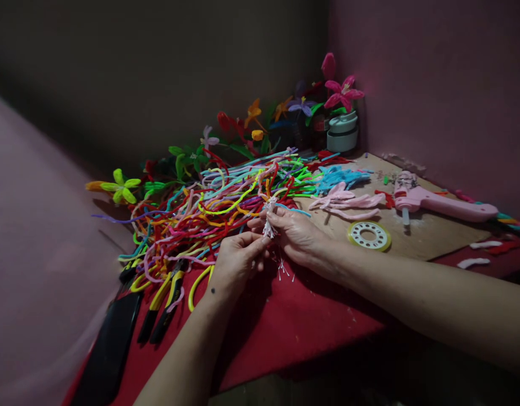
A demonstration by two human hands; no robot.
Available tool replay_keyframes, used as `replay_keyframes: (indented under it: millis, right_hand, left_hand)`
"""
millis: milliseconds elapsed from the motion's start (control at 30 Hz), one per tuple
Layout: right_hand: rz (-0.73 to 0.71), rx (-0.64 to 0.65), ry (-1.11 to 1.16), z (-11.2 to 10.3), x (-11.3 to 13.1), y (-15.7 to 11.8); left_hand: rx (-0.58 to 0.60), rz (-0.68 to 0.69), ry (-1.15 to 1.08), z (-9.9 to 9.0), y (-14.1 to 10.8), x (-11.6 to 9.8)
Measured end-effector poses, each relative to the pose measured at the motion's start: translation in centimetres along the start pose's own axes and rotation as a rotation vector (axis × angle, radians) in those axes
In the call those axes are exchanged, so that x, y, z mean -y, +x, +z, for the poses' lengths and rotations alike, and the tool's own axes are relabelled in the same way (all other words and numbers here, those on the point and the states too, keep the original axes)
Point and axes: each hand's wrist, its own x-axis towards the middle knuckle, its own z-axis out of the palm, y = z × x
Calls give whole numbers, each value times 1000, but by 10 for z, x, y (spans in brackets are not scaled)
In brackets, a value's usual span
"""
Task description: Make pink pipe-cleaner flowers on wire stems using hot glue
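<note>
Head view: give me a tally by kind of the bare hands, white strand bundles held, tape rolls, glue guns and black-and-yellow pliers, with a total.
Hands: 2 (left hand, right hand)
White strand bundle: 1
Tape roll: 1
Pink glue gun: 1
Black-and-yellow pliers: 1
Total: 6
</note>
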Motion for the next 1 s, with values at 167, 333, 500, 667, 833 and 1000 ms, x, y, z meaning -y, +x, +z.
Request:
replay_keyframes:
  millis: [167, 333, 500, 667, 833, 1000]
  right_hand:
    - [6, -22, -4, 1, 0, 0]
    - [15, -50, 20, 1, 1, 1]
    - [29, -121, 70, 4, 2, 1]
    - [5, -158, 65, 3, 1, 3]
    - [-30, -205, 57, 1, 7, 7]
    - [-25, -197, 68, 3, 10, 7]
  left_hand:
    - [50, -43, -47, -2, -1, 0]
    - [69, -59, -18, -3, 0, 1]
    - [103, -46, -13, -3, 0, 0]
    - [116, -69, -48, 1, -2, -1]
    - [90, -28, 21, 6, -6, -2]
    - [31, 14, 10, 6, -6, -2]
